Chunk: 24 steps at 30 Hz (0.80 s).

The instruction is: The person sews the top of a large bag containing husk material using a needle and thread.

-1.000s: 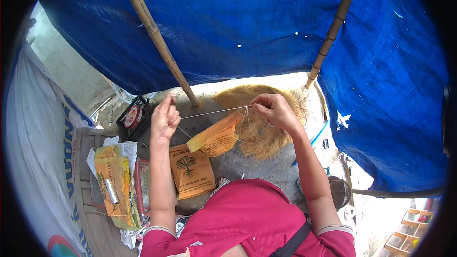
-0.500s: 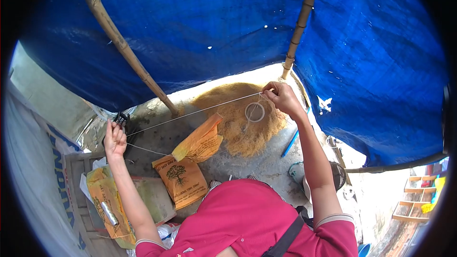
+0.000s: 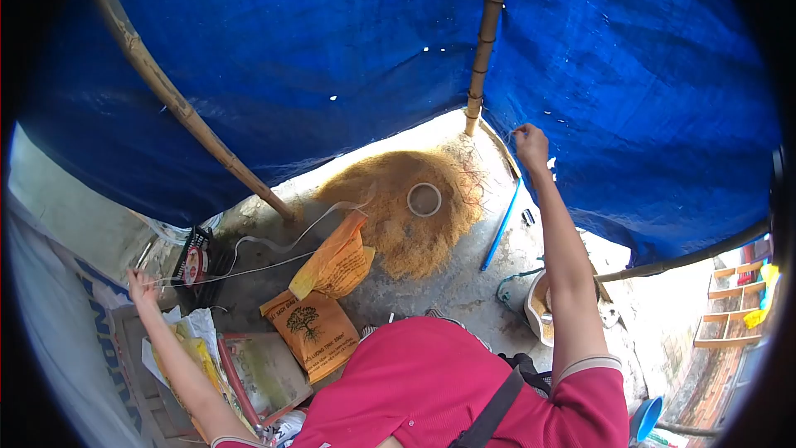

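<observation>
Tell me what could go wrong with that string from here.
The white string runs from near the orange-and-yellow bag towards the left hand, so three things might happen:
1. A hard pull could drag or tip the bag, if the string is caught on it.
2. The string passes close to the black basket in this view and might snag there.
3. Its loose curve could tangle, or pick up grains from the tan pile.
</observation>
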Each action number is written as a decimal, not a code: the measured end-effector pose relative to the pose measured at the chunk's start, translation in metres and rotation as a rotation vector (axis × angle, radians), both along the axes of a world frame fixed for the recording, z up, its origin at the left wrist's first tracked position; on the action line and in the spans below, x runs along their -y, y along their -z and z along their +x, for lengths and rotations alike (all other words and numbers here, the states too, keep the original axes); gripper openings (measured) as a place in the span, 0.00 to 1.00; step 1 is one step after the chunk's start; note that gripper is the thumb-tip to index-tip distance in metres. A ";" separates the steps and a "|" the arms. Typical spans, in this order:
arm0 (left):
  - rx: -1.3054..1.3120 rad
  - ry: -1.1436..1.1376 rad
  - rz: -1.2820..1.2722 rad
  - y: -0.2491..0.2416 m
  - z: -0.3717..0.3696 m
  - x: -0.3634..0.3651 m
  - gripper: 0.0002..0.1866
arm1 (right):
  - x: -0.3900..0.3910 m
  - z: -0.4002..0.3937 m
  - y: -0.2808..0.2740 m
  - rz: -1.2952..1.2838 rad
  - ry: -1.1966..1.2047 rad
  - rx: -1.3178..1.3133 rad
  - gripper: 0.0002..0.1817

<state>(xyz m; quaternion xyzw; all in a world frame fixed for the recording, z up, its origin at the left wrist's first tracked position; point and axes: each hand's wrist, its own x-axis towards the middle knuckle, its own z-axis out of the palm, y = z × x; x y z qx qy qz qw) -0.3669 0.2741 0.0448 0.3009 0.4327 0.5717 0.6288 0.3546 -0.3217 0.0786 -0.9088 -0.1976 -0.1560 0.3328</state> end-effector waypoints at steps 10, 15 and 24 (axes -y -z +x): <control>-0.257 0.337 0.011 -0.076 0.085 0.074 0.18 | -0.027 -0.034 -0.036 0.285 -0.336 -0.824 0.12; -0.825 0.411 0.346 -0.090 0.114 0.088 0.13 | -0.067 -0.105 -0.082 0.290 -0.694 -1.058 0.12; -0.996 0.178 0.597 -0.073 0.098 0.083 0.20 | -0.129 -0.187 -0.112 0.243 -1.012 -1.026 0.11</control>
